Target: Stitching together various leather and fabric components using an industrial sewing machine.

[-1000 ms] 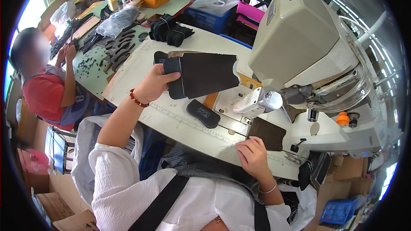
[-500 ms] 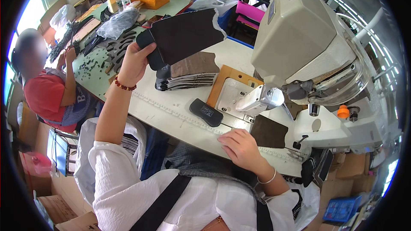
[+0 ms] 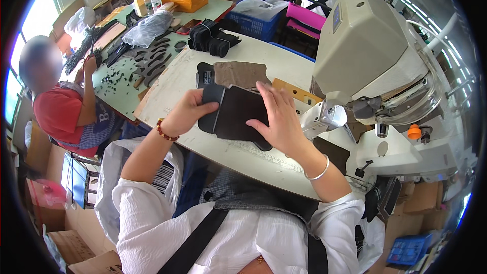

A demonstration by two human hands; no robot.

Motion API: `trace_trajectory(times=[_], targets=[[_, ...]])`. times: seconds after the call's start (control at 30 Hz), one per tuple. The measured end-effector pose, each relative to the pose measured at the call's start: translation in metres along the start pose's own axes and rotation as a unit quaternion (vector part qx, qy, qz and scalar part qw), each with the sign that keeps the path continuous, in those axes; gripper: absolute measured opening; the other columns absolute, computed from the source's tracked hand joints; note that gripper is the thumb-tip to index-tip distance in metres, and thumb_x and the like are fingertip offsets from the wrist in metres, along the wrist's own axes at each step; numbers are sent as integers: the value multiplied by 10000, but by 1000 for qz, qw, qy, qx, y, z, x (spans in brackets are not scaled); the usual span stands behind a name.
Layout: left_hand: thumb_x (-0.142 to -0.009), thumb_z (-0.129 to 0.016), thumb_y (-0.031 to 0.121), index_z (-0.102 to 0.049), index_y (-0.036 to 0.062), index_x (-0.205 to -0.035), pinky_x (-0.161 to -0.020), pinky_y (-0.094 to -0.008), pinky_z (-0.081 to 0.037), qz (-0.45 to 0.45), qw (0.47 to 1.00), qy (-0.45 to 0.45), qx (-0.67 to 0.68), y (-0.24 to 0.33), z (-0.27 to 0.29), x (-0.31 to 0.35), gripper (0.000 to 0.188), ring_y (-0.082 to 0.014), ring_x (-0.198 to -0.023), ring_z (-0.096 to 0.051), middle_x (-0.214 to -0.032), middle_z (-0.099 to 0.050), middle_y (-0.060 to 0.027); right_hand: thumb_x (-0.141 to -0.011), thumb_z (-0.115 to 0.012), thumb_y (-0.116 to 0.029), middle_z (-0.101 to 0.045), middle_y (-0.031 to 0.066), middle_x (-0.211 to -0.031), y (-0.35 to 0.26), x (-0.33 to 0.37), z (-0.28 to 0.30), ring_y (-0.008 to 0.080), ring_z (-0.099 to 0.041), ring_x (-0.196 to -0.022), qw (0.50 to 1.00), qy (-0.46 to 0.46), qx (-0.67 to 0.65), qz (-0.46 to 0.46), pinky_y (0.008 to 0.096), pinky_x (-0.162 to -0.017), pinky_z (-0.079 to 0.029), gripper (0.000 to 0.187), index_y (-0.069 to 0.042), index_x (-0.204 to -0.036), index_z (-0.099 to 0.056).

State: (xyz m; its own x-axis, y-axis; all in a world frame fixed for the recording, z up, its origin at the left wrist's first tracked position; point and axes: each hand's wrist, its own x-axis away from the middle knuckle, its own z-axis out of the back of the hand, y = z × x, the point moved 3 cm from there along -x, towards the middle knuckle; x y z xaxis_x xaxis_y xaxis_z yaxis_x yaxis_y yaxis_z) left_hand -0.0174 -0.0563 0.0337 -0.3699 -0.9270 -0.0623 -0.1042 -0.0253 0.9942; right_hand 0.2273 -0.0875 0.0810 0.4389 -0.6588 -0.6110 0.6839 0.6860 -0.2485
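Note:
A dark fabric panel [image 3: 241, 114] with a rounded black end piece lies low over the sewing table before me. My left hand [image 3: 190, 111] pinches that black end, thumb on top and fingers underneath. On the panel's right part rests my right hand [image 3: 281, 122], its fingers stretched and spread. The rounded tip of a black padded piece [image 3: 263, 145] pokes out beneath the panel's near edge. Just behind is a stack of brown-topped panels [image 3: 238, 73], partly covered by the held panel. A separate dark brown panel [image 3: 332, 155] lies right of my right hand, under the machine arm.
A large beige sewing machine [image 3: 362, 45] rises at the right. Bundled black pieces [image 3: 213, 38] sit at the table's far side. At the left, a person in red [image 3: 63, 116] works at a green table [image 3: 114, 89]. A white sack [image 3: 109, 172] stands near my left arm.
My left hand has lowered the panel from above the stack toward me. The right hand has risen from the table's front edge onto the panel. The black bundles behind have come into view.

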Motion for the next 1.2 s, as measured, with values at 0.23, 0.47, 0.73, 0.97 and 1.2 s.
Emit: trace_trajectory(times=[0.23, 0.47, 0.73, 0.97, 1.2], targets=[[-948, -690, 93, -720, 34, -1130, -768, -328, -550, -136, 941, 41, -308, 22, 9, 1, 194, -154, -869, -691, -988, -751, -40, -898, -694, -121, -681, 123, -1024, 12, 21, -8, 371, -661, -898, 976, -118, -166, -72, 438, -757, -528, 188, -61, -1061, -621], [-769, -812, 103, -689, 83, -1186, -1034, -431, -484, -218, 750, 51, -622, 29, 22, -15, 436, -310, -1265, -559, -1286, -653, -105, -800, -689, -83, -659, 84, -973, -12, 40, 12, 257, -648, -904, 995, -18, 46, 82, 375, -721, -513, 173, -43, -964, -648], [-794, -695, 3, -685, 73, -1182, -1029, -432, -484, -202, 733, -47, -648, 23, 34, -42, 394, -325, -1237, -573, -1287, -656, -114, -782, -688, -178, -647, 142, -1129, 3, 89, -24, 259, -584, -976, 962, -193, 163, 99, 376, -819, -473, 206, -49, -938, -653], [-917, -615, 45, -719, 50, -1038, -835, -415, -527, -190, 781, 5, -595, 30, 43, -60, 159, -355, -922, -668, -971, -717, -151, -784, -782, -206, -655, 89, -1103, 3, 68, -21, 256, -600, -1013, 983, -152, 55, 91, 379, -860, -491, 306, -49, -1029, -688], [-948, -604, 53, -692, 33, -1022, -802, -424, -519, -237, 799, 51, -550, 37, 49, -74, 116, -384, -870, -653, -924, -707, -168, -824, -699, -56, -661, 137, -1181, 7, -25, -82, 297, -620, -1105, 990, 1, -6, 140, 397, -947, -526, 276, 7, -1092, -677]])
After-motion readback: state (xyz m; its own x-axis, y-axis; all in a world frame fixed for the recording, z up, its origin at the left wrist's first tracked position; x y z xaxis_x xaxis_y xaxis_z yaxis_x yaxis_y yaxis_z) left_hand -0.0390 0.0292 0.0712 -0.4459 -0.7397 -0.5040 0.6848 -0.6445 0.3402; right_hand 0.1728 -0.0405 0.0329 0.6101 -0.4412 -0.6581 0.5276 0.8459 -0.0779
